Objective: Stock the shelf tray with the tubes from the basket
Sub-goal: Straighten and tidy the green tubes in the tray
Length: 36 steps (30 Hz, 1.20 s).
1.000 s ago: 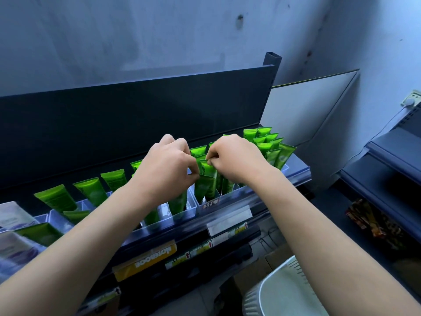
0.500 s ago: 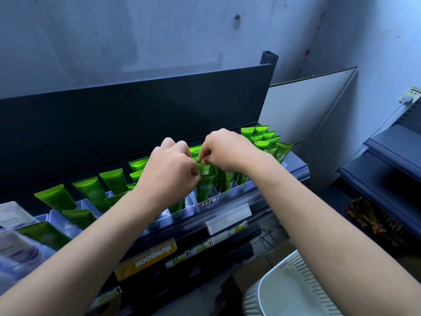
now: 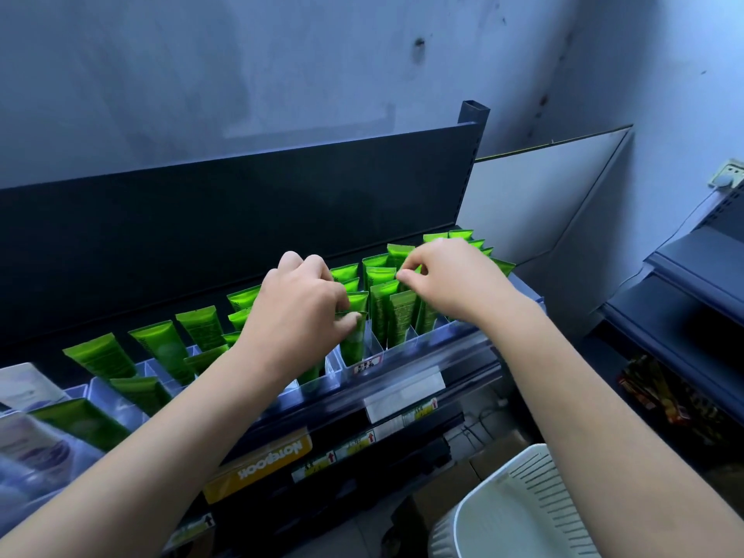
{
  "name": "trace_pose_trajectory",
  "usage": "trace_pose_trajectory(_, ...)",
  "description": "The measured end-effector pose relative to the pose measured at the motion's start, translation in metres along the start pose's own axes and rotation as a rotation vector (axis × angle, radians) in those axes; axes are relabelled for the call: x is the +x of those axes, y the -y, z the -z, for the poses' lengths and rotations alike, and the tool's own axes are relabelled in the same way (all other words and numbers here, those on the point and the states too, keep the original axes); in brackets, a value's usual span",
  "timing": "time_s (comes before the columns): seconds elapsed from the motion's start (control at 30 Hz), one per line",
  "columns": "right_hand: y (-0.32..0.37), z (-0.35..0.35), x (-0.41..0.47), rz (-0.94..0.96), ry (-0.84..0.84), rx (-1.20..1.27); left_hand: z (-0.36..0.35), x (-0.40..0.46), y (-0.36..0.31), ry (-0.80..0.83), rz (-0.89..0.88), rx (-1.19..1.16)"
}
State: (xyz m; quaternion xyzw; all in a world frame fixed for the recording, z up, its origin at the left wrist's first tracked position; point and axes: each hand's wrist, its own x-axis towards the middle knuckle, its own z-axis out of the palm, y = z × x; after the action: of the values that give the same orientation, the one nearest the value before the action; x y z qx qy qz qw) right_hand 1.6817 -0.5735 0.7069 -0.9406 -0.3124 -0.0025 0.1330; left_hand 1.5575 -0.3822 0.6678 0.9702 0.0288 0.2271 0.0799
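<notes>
Tubes (image 3: 396,316), green, stand upright in the clear divided shelf tray (image 3: 406,352); right-hand lanes packed tight, left lanes hold one or two leaning tubes with open slots between. Exact count not readable behind the hands; at least fifteen visible. Left hand (image 3: 298,316) has fingers curled, pinching the crimped top of a front-lane tube (image 3: 354,336). Right hand (image 3: 451,283) pinches a tube top further back. White slatted basket (image 3: 519,509) sits low right, well apart, below the tray's front rail.
</notes>
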Motion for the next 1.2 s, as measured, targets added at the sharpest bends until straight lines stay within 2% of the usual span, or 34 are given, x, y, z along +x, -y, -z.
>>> trace_pose_trajectory(0.17, -0.001, -0.02, -0.015, -0.035, 0.058, -0.051, -0.005, 0.031, -0.022, 0.031, -0.113, 0.007)
trace_pose_trajectory(0.33, 0.007, -0.034, -0.024, -0.04, 0.015, -0.064, -0.019, 0.064, -0.034, 0.217, -0.184, 0.206)
trace_pose_trajectory(0.57, 0.009, -0.04, -0.032, -0.075, -0.016, 0.028, -0.018, 0.07, -0.035, 0.34, -0.101, 0.158)
trace_pose_trajectory(0.77, 0.008, -0.036, -0.03, -0.184, 0.0, 0.18, -0.011, 0.073, -0.04, 0.41, -0.121, 0.208)
trace_pose_trajectory(1.03, -0.002, -0.039, -0.026, -0.126, -0.027, 0.089, -0.008, 0.069, -0.045, 0.463, -0.08, 0.191)
trace_pose_trajectory(1.2, -0.007, -0.036, -0.029, -0.06, -0.004, 0.097, -0.009, 0.067, -0.047, 0.517, -0.129, 0.203)
